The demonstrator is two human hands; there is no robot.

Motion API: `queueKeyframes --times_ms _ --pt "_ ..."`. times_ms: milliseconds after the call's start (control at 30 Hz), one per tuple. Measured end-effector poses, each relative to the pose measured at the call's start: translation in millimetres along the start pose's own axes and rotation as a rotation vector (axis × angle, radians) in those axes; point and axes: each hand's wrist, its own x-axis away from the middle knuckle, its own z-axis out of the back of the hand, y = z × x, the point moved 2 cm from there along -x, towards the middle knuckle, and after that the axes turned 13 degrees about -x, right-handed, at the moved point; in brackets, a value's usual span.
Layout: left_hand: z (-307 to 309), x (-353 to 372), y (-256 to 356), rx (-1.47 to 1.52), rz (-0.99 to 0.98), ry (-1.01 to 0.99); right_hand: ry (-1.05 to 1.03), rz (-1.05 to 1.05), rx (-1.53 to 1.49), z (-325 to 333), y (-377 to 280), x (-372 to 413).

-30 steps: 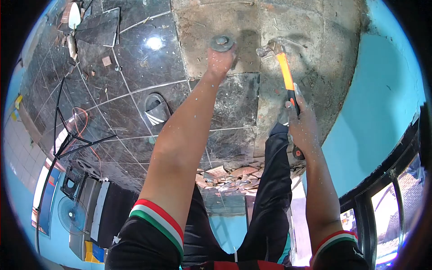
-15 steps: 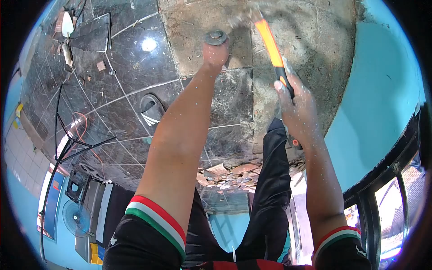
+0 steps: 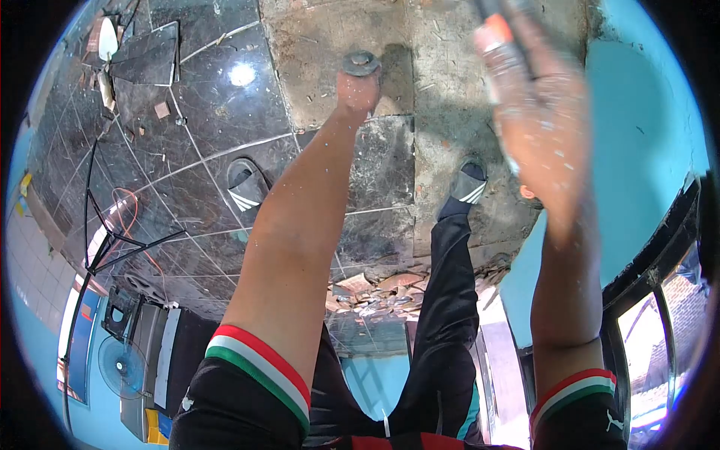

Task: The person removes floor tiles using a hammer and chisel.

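My left hand [image 3: 358, 91] is closed round a chisel [image 3: 361, 63], whose round grey guard and metal end show above the fist. Its blade is hidden below my hand, at the edge between a dark floor tile [image 3: 382, 161] and the bare rough floor [image 3: 330, 45]. High on the right, my right hand [image 3: 546, 127] is wrapped round the orange and black handle of a hammer [image 3: 496, 31]. That hand is close to the camera and smeared by motion. The hammer's head is out of view.
Broken tile pieces [image 3: 386, 292] lie heaped behind my legs. My sandalled feet stand apart, a sandal [image 3: 246, 184] on the left. A black metal frame [image 3: 131, 251] and a trowel [image 3: 108, 39] are at left, near a fan [image 3: 122, 366]. A blue wall [image 3: 622, 165] rises at right.
My right hand has swung the hammer up and closer to the camera, taking its head out of view. My left hand and the chisel have stayed nearly still.
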Motion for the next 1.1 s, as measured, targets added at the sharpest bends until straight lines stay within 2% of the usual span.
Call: queueKeyframes --times_ms 33,133,167,200,233,267,333,433,567,667,733,833,967,1067,1100 --pt "2.3 -1.2 4.3 0.011 0.029 0.011 0.07 -0.008 -0.009 8.3 -16.7 -0.3" --pt "5.7 4.1 12.4 0.028 0.121 -0.01 0.139 0.306 0.234 7.5 -5.2 11.1" --pt "6.2 4.1 15.0 0.024 0.146 -0.043 0.139 0.238 0.134 -8.6 5.4 22.2" --pt "7.1 4.1 16.8 0.018 0.17 -0.075 -0.011 0.065 0.138 -18.6 22.8 29.0" --pt "4.4 2.2 13.2 0.107 0.136 -0.041 -0.161 -0.108 0.163 -28.5 40.2 36.9" --pt "-3.4 1.1 2.3 0.195 0.103 -0.007 -0.462 -0.389 0.29 -33.0 61.2 43.6" --pt "-17.8 3.9 -13.0 0.231 0.015 0.033 -0.363 -0.296 0.184 -36.9 67.4 54.9" --pt "-12.0 -4.6 -17.0 0.044 -0.097 0.07 -0.255 -0.225 0.11 -35.5 73.9 59.6" --pt "-1.8 8.0 7.1 0.094 0.047 0.051 -0.105 -0.352 -0.047 -23.6 74.7 70.3" --pt "1.5 16.0 34.1 0.191 0.182 0.001 -0.086 -0.45 0.006 -10.4 80.6 76.6" --pt "-1.8 16.3 40.3 0.236 0.274 -0.046 -0.05 -0.423 0.013 -5.2 97.4 84.4" --pt "-6.1 12.8 44.5 0.237 0.241 -0.081 -0.04 -0.451 0.018 -1.2 103.9 90.3" --pt "-14.4 5.4 30.0 0.172 0.171 -0.033 -0.082 -0.501 0.037 1.2 104.0 89.7" --pt "-17.0 4.4 29.0 0.132 0.132 -0.016 -0.004 -0.294 -0.023 -4.4 98.4 82.8" --pt "-18.4 5.3 27.8 0.133 0.12 -0.016 -0.041 -0.303 0.003 -6.6 96.0 79.8"
